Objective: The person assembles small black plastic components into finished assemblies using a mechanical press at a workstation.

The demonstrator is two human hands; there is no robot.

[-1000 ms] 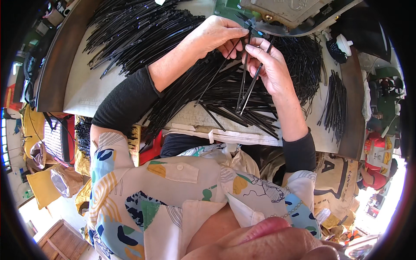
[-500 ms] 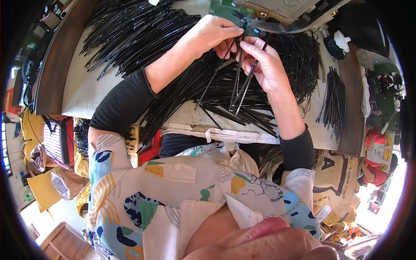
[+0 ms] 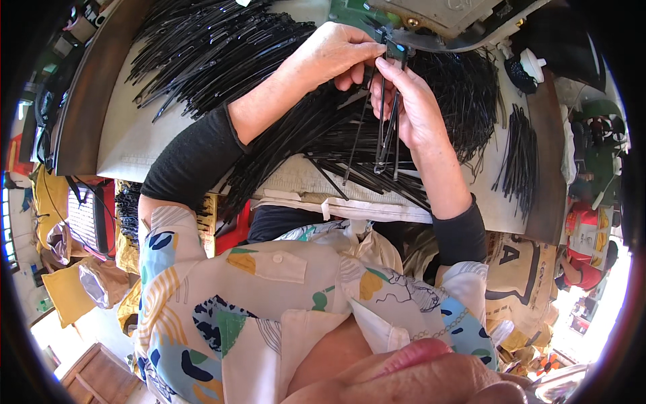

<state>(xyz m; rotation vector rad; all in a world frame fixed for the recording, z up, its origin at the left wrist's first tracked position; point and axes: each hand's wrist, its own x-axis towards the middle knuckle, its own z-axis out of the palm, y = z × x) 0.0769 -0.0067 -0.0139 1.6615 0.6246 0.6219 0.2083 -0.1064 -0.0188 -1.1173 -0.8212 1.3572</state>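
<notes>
A: Where are the hands?

B: Both are up at the far edge of the workbench (image 3: 134, 145). The left hand (image 3: 333, 54) and the right hand (image 3: 414, 108) meet just below a small black part (image 3: 396, 48) that sits at the near lip of a green and grey machine (image 3: 431, 17).

A: What do they grasp?

B: The right hand's fingers are closed around a few black cable ties (image 3: 385, 128); the ties hang down from the grip toward the near side, slightly fanned. Its fingertips reach the black part. The left hand's fingers are curled, thumb and forefinger pinched together right beside that part, touching the tops of the same ties as far as I can tell.

A: And around them?

B: A loose heap of black ties (image 3: 208, 54) spreads over the far left of the bench, and a denser tangle (image 3: 464, 101) lies under and to the right of the right hand. A separate small bundle (image 3: 518, 158) lies well apart on the right. More ties slope off the near edge by the left forearm.

A: Anything else?

B: A white plastic bottle (image 3: 531, 64) stands at the far right, near the machine. Black sleeves cover both upper forearms, under a patterned shirt (image 3: 269, 303).
</notes>
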